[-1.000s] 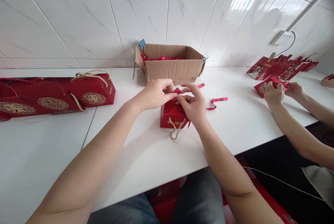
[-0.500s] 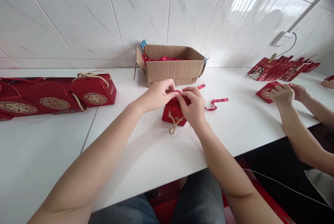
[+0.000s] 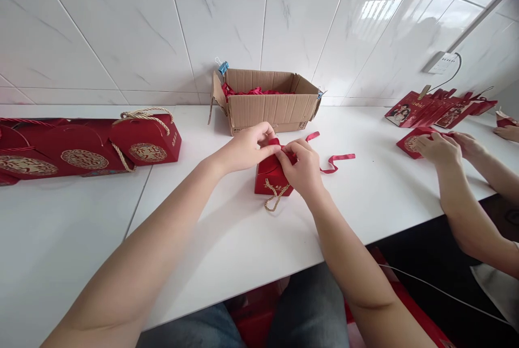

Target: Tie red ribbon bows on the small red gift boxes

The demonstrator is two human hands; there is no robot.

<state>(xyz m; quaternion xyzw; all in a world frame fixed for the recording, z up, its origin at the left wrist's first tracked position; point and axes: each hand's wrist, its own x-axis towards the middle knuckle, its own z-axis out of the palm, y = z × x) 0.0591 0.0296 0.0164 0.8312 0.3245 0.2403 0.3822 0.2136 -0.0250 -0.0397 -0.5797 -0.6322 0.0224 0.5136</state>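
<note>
A small red gift box (image 3: 268, 178) with a gold rope handle stands on the white table (image 3: 227, 240) in front of me. My left hand (image 3: 244, 147) and my right hand (image 3: 303, 167) meet on top of it, both pinching a red ribbon (image 3: 338, 159) at the box's top. The ribbon's loose end trails off to the right on the table. My fingers hide the part being pinched.
An open cardboard box (image 3: 267, 102) with red ribbons stands against the tiled wall behind. Finished red boxes (image 3: 144, 140) lie in a row at the left. At the right another person's hands (image 3: 440, 148) work on a flat red box, with more red boxes (image 3: 440, 106) behind.
My hands and the small box shifted slightly; my right fingers closed tighter over the ribbon on top. The other person's hands lowered onto their flat red box.
</note>
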